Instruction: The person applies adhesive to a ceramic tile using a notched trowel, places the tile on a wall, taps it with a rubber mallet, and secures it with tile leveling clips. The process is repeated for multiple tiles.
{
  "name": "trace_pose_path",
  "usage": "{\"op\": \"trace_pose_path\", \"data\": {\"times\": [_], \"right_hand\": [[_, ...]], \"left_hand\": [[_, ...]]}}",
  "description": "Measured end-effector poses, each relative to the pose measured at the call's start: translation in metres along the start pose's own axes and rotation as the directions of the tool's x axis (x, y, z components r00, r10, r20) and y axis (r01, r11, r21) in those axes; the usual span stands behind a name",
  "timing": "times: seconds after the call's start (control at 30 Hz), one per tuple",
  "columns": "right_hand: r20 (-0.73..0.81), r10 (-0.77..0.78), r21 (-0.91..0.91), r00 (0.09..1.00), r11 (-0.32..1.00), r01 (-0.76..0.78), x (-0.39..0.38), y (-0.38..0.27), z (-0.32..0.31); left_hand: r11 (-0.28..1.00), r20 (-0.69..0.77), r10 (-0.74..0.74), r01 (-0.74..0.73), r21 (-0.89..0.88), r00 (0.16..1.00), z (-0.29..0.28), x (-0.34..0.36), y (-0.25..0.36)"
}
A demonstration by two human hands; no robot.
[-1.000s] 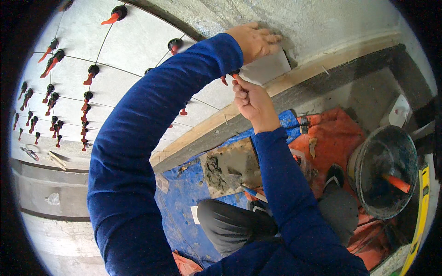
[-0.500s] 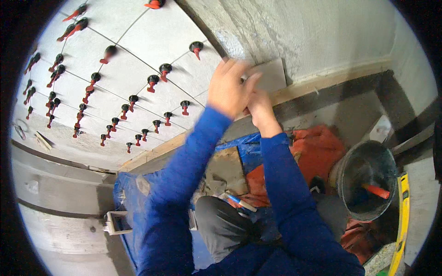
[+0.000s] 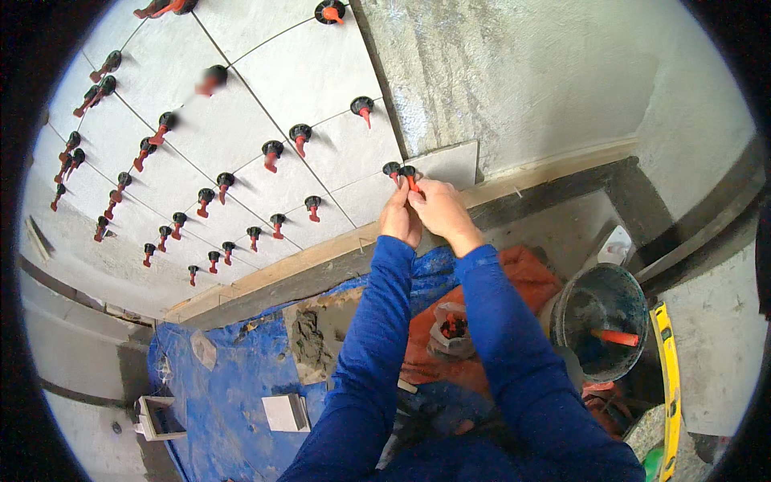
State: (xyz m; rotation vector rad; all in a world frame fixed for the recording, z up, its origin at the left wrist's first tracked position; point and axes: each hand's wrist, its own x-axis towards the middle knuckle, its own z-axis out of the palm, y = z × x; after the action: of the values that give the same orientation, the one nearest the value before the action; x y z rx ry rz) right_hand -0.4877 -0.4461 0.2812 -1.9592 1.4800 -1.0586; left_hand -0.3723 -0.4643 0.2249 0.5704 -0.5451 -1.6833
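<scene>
My right hand [image 3: 443, 210] is closed, its fingers pinching the red handle of a black-and-red tile leveling clip [image 3: 409, 172] at the joint between two low wall tiles. Pressed close beside it, my left hand [image 3: 399, 218] is closed too, fingertips just under the clips; what they grip, if anything, is hidden. A second leveling clip [image 3: 391, 169] sits immediately left of the first. To the right of both is a narrow light tile [image 3: 450, 165] against the bare wall. Several more clips, such as one [image 3: 363, 107] higher up, stud the joints of the white tiles [image 3: 329, 76].
A wooden batten [image 3: 554, 167] runs under the bottom tile row. On the right stand a black bucket [image 3: 598, 301] holding an orange-handled tool and a yellow spirit level [image 3: 668, 386]. Blue sheeting [image 3: 233, 418] carries small stacked tiles [image 3: 285, 413] and a mortar-covered board [image 3: 309, 337].
My view has shifted, so the wall and floor appear displaced. My left hand has dropped from over the tile edge to beside my right, and both clips at the joint now show.
</scene>
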Motion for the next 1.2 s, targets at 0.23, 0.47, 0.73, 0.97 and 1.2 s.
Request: {"op": "trace_pose_path", "data": {"times": [0.23,0.47,0.73,0.97,1.2], "right_hand": [[-0.056,0.191,0.309,0.980,0.937,-0.165,0.020,0.020,-0.014],[0.162,0.281,0.648,0.946,0.693,-0.316,0.032,0.020,0.006],[0.097,0.179,0.642,0.979,0.741,-0.199,0.032,0.025,0.006],[0.064,0.153,0.554,0.986,0.817,-0.163,0.031,0.019,0.006],[-0.006,0.028,0.219,1.000,0.975,-0.026,0.035,0.020,0.000]], "left_hand": [[0.981,-0.154,-0.055,0.082,0.177,0.987,0.008,-0.011,0.006],[0.974,-0.041,-0.123,0.113,-0.198,0.992,0.016,-0.013,0.005],[0.813,0.111,-0.237,0.259,-0.522,0.965,0.018,-0.013,0.010],[0.802,0.016,-0.282,0.245,-0.545,0.959,0.020,-0.014,0.014],[0.990,-0.271,-0.082,0.110,0.086,0.959,0.013,-0.015,0.014]]}}
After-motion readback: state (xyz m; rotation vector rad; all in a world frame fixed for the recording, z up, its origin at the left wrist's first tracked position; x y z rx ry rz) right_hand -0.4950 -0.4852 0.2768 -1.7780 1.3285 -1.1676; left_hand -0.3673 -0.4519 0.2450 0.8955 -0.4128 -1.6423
